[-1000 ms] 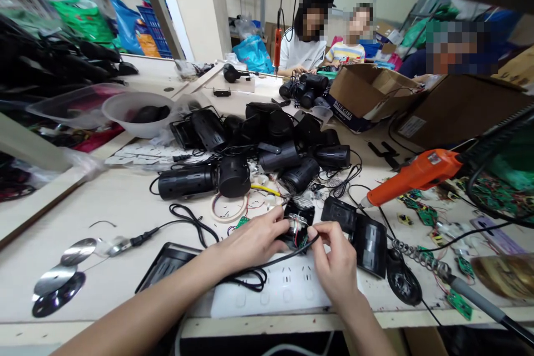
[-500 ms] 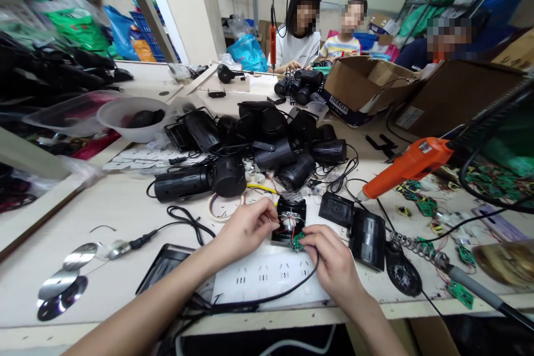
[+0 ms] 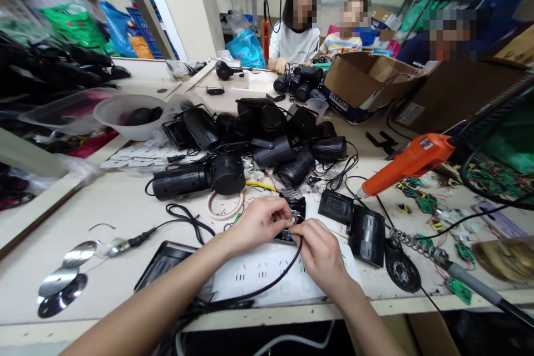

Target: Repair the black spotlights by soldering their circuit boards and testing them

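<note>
A small black housing point(image 3: 297, 207) with thin red and white wires in it lies behind a white power strip point(image 3: 250, 275). My left hand point(image 3: 262, 221) reaches over its left side, thumb and fingers pinched together at the wires. From the right, my right hand point(image 3: 320, 250) meets it, its fingertips also closed; what either pinch holds is hidden. Small red and blue parts show just under the fingertips, but the green circuit board is mostly covered. A black cable point(image 3: 277, 283) curves across the power strip up to my right fingers.
An orange electric screwdriver point(image 3: 411, 164) and a soldering iron point(image 3: 475, 283) lie at the right, near scattered circuit boards point(image 3: 428, 203). Several black cylindrical housings point(image 3: 273, 150) are heaped behind my hands. Metal discs point(image 3: 58, 283) lie left. Other people sit across the table.
My right hand has moved left and up until its fingertips meet those of my left hand. My left hand has shifted slightly right. The green circuit board at my right fingertips is now mostly hidden.
</note>
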A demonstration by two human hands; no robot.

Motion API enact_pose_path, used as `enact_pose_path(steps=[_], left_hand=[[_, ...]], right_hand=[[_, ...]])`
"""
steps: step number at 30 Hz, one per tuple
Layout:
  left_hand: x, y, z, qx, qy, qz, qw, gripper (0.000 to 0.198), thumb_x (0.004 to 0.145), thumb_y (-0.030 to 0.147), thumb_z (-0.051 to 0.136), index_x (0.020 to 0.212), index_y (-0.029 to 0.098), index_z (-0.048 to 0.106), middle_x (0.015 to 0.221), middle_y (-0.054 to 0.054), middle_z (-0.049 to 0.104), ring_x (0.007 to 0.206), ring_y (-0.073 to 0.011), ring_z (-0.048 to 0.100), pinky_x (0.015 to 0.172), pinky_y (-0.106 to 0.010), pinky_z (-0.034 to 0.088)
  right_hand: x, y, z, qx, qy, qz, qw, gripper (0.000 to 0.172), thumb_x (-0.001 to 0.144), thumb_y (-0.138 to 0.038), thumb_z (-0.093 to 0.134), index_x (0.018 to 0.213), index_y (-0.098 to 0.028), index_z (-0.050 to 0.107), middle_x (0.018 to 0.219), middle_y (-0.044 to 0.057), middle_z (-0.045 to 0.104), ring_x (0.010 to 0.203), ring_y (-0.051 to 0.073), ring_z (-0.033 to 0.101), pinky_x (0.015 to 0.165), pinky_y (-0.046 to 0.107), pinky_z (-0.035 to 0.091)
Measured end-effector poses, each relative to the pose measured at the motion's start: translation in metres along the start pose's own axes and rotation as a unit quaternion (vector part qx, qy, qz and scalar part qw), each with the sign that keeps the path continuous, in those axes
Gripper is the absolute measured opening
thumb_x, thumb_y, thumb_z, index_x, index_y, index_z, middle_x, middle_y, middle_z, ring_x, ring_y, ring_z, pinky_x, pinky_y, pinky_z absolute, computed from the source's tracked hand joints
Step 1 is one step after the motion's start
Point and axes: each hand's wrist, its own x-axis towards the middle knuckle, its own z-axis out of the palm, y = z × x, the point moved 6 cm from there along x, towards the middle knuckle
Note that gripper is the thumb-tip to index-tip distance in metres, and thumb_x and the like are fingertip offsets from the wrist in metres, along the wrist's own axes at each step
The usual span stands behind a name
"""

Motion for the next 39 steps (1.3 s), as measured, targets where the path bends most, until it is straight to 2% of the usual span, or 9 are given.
enact_pose_path(steps=[5,13,17,20,23,28,31,35,39], left_hand=[[-0.006,0.000,-0.002,0.087,0.033,0.032,0.995,0.008,0.082,0.015,0.059,0.076,0.019,0.062,0.078,-0.001,0.053,0.075,-0.0155,0.050,0.068,-0.027,0.038],[0.003,-0.029,-0.009,0.041,0.061,-0.072,0.995,0.027,0.063,0.016,0.082,0.069,0.016,0.056,0.070,0.005,0.051,0.063,-0.0111,0.050,0.056,-0.021,0.039],[0.005,-0.039,-0.004,0.010,0.033,-0.101,0.994,0.021,0.065,0.019,0.080,0.064,0.015,0.059,0.062,0.005,0.054,0.057,-0.0099,0.051,0.053,-0.020,0.040],[0.005,-0.040,-0.003,0.010,0.024,-0.102,0.994,0.015,0.066,0.021,0.079,0.063,0.015,0.065,0.063,0.004,0.057,0.060,-0.0114,0.054,0.055,-0.021,0.041],[0.004,-0.033,-0.006,0.031,0.022,-0.085,0.996,0.002,0.067,0.016,0.074,0.066,0.017,0.073,0.068,0.001,0.060,0.069,-0.0144,0.058,0.064,-0.024,0.044],[-0.008,-0.015,-0.010,0.086,-0.011,-0.050,0.995,0.026,0.074,0.008,0.056,0.078,0.020,0.078,0.083,-0.003,0.061,0.080,-0.0167,0.059,0.076,-0.029,0.047],[-0.020,-0.006,-0.009,0.141,-0.042,-0.023,0.989,0.029,0.080,0.009,0.049,0.087,0.019,0.076,0.095,-0.005,0.058,0.088,-0.0178,0.060,0.083,-0.031,0.050],[-0.036,0.008,-0.011,0.184,-0.011,0.037,0.982,0.019,0.087,0.016,0.053,0.100,0.016,0.068,0.108,-0.009,0.057,0.098,-0.0214,0.058,0.088,-0.035,0.051],[-0.045,0.014,0.004,0.246,-0.055,0.115,0.961,0.023,0.096,0.016,0.048,0.111,0.019,0.064,0.106,-0.008,0.062,0.098,-0.0218,0.057,0.086,-0.035,0.051]], right_hand=[[0.001,0.002,0.003,-0.011,0.001,-0.004,1.000,0.028,0.090,-0.001,0.042,0.095,-0.019,0.063,0.080,0.005,0.061,0.079,0.019,0.058,0.069,0.031,0.048],[0.004,0.000,0.002,-0.005,0.003,-0.009,1.000,0.029,0.091,-0.002,0.042,0.095,-0.019,0.065,0.081,0.004,0.064,0.078,0.018,0.062,0.068,0.028,0.048],[0.007,0.004,0.002,0.028,0.016,0.036,0.999,0.022,0.092,-0.006,0.048,0.092,-0.020,0.066,0.080,0.002,0.065,0.076,0.015,0.063,0.067,0.026,0.049],[0.007,0.004,0.002,0.014,0.024,0.053,0.998,0.018,0.091,-0.008,0.052,0.092,-0.020,0.065,0.081,0.002,0.066,0.073,0.014,0.064,0.066,0.024,0.048],[0.006,0.001,0.004,-0.041,0.014,0.024,0.999,0.019,0.091,-0.006,0.049,0.089,-0.020,0.063,0.079,0.002,0.065,0.073,0.016,0.062,0.065,0.026,0.047],[0.006,-0.001,0.005,-0.041,-0.029,-0.006,0.999,0.025,0.088,-0.003,0.044,0.088,-0.018,0.063,0.078,0.004,0.062,0.076,0.018,0.060,0.066,0.029,0.049],[0.008,-0.004,0.003,-0.016,-0.065,0.001,0.998,0.024,0.086,-0.005,0.045,0.093,-0.017,0.065,0.086,0.007,0.061,0.084,0.021,0.059,0.072,0.032,0.052],[0.008,-0.002,0.003,-0.015,-0.098,0.017,0.995,0.030,0.083,-0.005,0.044,0.099,-0.015,0.068,0.095,0.010,0.057,0.090,0.023,0.057,0.076,0.037,0.055],[0.003,-0.002,-0.001,-0.027,-0.075,-0.004,0.997,0.038,0.083,-0.002,0.041,0.106,-0.016,0.068,0.100,0.012,0.057,0.095,0.024,0.057,0.081,0.040,0.057]])
